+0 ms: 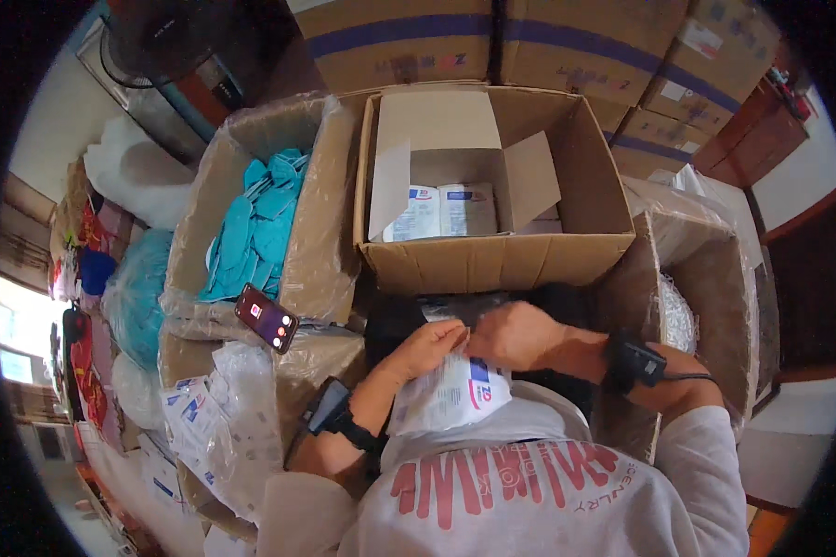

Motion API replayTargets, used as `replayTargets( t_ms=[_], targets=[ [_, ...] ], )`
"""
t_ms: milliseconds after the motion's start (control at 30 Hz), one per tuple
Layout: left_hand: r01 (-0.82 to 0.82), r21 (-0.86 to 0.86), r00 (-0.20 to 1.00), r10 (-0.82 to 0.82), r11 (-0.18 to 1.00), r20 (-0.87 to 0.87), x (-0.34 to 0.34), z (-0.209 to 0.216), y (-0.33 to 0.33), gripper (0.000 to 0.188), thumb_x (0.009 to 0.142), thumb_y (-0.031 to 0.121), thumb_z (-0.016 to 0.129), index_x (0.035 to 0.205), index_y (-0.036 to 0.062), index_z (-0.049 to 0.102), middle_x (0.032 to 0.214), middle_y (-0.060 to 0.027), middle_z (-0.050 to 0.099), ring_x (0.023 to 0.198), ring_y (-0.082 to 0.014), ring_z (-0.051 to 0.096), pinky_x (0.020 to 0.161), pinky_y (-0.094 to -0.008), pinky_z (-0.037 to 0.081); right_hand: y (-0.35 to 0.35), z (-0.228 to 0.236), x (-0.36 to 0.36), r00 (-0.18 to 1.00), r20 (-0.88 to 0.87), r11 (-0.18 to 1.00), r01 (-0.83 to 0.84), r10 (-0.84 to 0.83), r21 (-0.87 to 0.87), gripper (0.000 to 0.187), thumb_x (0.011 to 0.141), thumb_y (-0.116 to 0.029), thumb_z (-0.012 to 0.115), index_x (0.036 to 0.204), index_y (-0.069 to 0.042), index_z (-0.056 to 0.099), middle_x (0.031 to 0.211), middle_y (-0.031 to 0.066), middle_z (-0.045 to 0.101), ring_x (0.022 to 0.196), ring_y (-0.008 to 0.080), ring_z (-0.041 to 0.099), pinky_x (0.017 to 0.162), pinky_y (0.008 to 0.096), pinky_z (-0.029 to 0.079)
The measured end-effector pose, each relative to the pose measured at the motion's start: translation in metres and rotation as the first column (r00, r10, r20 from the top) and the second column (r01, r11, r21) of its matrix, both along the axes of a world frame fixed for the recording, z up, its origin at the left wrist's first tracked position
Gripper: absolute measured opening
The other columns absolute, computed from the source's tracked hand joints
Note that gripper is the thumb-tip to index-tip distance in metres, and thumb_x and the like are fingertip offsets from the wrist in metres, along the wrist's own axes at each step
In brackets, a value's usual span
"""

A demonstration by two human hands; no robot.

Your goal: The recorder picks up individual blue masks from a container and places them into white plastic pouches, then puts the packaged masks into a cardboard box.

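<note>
My left hand (pixel 432 347) and my right hand (pixel 513 335) are close together in front of my torso. Both are closed at the top edge of a white plastic bag (pixel 457 395) with blue and red print, which hangs against my sweatshirt. The fingers of my right hand are partly curled out of sight. Just beyond my hands stands a large open carton (pixel 492 263), and inside it a smaller open white box (pixel 441 121) holds white packs (pixel 441 212) with blue print.
On the left, an open carton (pixel 318 213) lined with clear plastic holds teal folded pieces (pixel 255 223). A phone (pixel 267 318) lies at its near edge. Closer stands a box with printed white bags (pixel 195 408). Another carton (pixel 706 269) is at right; taped cartons (pixel 399 42) are stacked behind.
</note>
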State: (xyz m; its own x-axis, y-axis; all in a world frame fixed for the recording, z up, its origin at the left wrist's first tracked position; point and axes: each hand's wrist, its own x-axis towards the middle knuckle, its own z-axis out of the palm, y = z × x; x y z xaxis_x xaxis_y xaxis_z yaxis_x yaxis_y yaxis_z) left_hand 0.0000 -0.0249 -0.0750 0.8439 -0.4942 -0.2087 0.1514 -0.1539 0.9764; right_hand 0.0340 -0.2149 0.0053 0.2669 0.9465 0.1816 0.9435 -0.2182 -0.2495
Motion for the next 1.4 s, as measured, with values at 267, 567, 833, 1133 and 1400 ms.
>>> replayTargets(
  t_ms=[267, 567, 833, 1133, 1400],
  targets=[
    [-0.536, 0.176, 0.839, 0.496, 0.826, 0.225, 0.022, -0.026, 0.063, 0.021, 0.088, 0.020, 0.045, 0.084, 0.0014, 0.053, 0.069, -0.0048, 0.051, 0.064, -0.0125, 0.047, 0.059, -0.0277, 0.040, 0.009, 0.032, -0.034, 0.980, -0.192, 0.964, 0.094, -0.046, 0.248, 0.017, 0.074, -0.021, 0.059, 0.069, -0.007, 0.052, 0.064, 0.0076, 0.052, 0.059, 0.0249, 0.054, 0.052, 0.0339, 0.045],
    [-0.446, 0.224, 0.680, 0.165, 0.867, 0.714, 0.037, 0.088, 0.036, 0.017, 0.086, 0.017, 0.047, 0.084, 0.0018, 0.056, 0.075, -0.0149, 0.058, 0.069, -0.0315, 0.057, 0.060, -0.0348, 0.045, -0.013, 0.044, -0.009, 0.851, -0.466, 0.888, 0.389, -0.244, 0.245, 0.021, 0.082, -0.024, 0.055, 0.092, -0.005, 0.057, 0.083, 0.0141, 0.058, 0.073, 0.0283, 0.058, 0.064, 0.0341, 0.047],
    [-0.543, 0.203, 0.585, 0.193, 0.815, 0.788, 0.039, 0.099, 0.015, 0.015, 0.084, 0.016, 0.049, 0.081, 0.0027, 0.057, 0.075, -0.0147, 0.059, 0.070, -0.0323, 0.058, 0.061, -0.0369, 0.046, 0.012, 0.035, 0.003, 0.743, -0.484, 0.846, 0.534, -0.462, 0.013, 0.018, 0.076, -0.019, 0.058, 0.086, -0.004, 0.055, 0.082, 0.0156, 0.058, 0.077, 0.0329, 0.057, 0.065, 0.0401, 0.045],
    [-0.635, 0.164, 0.585, 0.331, 0.755, 0.741, 0.036, 0.086, 0.014, 0.019, 0.088, 0.017, 0.043, 0.085, 0.0022, 0.055, 0.075, -0.0178, 0.057, 0.071, -0.0363, 0.056, 0.060, -0.0386, 0.044, 0.021, 0.019, 0.011, 0.730, -0.610, 0.758, 0.576, -0.308, 0.306, 0.017, 0.077, -0.015, 0.058, 0.085, -0.001, 0.052, 0.080, 0.0161, 0.053, 0.076, 0.0335, 0.053, 0.067, 0.0373, 0.044],
    [-0.773, 0.117, 0.477, 0.449, 0.624, 0.756, 0.020, 0.080, 0.047, 0.019, 0.088, 0.015, 0.041, 0.084, 0.0010, 0.052, 0.071, -0.0170, 0.054, 0.065, -0.0341, 0.053, 0.058, -0.0374, 0.042, -0.044, 0.082, 0.053, 0.047, -0.878, 0.232, 0.956, 0.476, 0.177, 0.044, 0.090, -0.038, 0.041, 0.115, -0.002, 0.045, 0.106, 0.0122, 0.054, 0.090, 0.0207, 0.057, 0.078, 0.0326, 0.046]
  ],
)
